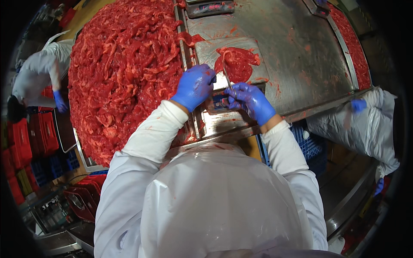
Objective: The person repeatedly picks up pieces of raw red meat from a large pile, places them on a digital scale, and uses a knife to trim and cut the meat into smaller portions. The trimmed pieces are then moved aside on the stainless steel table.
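Note:
In my blue-gloved right hand [253,102] is a pair of scissors [227,78], its slim metal blades pointing up toward a red piece of raw meat [237,63]. That meat lies flat on the metal plate of a weighing scale [206,48]. The scale's display [220,102] sits at the near edge, partly covered by my right fingers. My left hand [194,86], also gloved in blue, is at the left near corner of the plate with its fingers curled in. Whatever it may hold is hidden.
A large heap of raw meat strips [124,77] fills the tray on my left. A raised metal rail [186,47] separates it from the steel table [297,56]. Another scale [211,7] stands farther back. Co-workers [36,77] are at left and right; red crates [43,131] stand low left.

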`<state>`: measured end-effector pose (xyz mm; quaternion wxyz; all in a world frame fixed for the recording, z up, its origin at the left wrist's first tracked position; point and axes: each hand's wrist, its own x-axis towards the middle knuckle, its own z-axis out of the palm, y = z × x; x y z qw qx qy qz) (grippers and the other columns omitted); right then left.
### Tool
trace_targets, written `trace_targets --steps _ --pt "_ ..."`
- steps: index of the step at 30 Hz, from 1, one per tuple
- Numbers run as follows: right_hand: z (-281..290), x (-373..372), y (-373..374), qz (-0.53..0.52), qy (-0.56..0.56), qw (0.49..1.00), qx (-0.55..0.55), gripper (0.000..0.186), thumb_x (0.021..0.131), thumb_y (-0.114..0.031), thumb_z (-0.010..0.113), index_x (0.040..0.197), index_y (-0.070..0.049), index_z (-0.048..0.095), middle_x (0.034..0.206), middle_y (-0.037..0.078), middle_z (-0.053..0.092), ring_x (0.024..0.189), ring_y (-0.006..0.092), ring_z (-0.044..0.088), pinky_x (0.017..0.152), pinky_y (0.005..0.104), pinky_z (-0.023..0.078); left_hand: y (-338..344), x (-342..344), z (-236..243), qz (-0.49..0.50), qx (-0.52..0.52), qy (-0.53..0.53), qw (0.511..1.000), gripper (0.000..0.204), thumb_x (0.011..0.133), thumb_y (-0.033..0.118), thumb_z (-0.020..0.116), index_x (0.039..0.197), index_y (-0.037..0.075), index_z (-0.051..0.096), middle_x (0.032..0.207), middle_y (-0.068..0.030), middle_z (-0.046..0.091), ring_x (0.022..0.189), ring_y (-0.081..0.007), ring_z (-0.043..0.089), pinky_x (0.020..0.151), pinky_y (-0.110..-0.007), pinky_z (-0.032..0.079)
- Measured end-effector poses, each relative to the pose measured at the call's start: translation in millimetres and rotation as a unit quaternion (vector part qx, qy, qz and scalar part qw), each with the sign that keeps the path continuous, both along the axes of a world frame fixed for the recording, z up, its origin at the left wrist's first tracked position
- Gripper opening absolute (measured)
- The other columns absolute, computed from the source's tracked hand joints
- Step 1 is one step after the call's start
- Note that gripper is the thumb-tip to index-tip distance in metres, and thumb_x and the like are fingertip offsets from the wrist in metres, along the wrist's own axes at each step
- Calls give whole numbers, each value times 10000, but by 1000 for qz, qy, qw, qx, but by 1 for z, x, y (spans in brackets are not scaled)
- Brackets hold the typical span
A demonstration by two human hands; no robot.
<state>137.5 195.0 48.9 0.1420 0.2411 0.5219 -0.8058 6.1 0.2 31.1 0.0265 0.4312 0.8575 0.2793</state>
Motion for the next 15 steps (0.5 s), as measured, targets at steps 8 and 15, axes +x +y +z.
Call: trace_targets --steps 8,15 --pt "6 -26 0 -1 18 999 -43 211 1032 -162 659 1144 14 688 947 86 705 810 184 711 773 337 623 -4 9 4 -20 5 5 1000 130 761 108 749 883 112 703 950 -107 668 953 -333 674 816 -452 562" --pt "19 -42 -2 18 -11 997 -68 217 1027 -158 672 1155 18 681 922 81 709 778 184 717 752 314 620 -17 16 4 2 4 -31 999 100 836 127 692 919 80 661 931 -133 624 901 -364 653 770 -466 541"
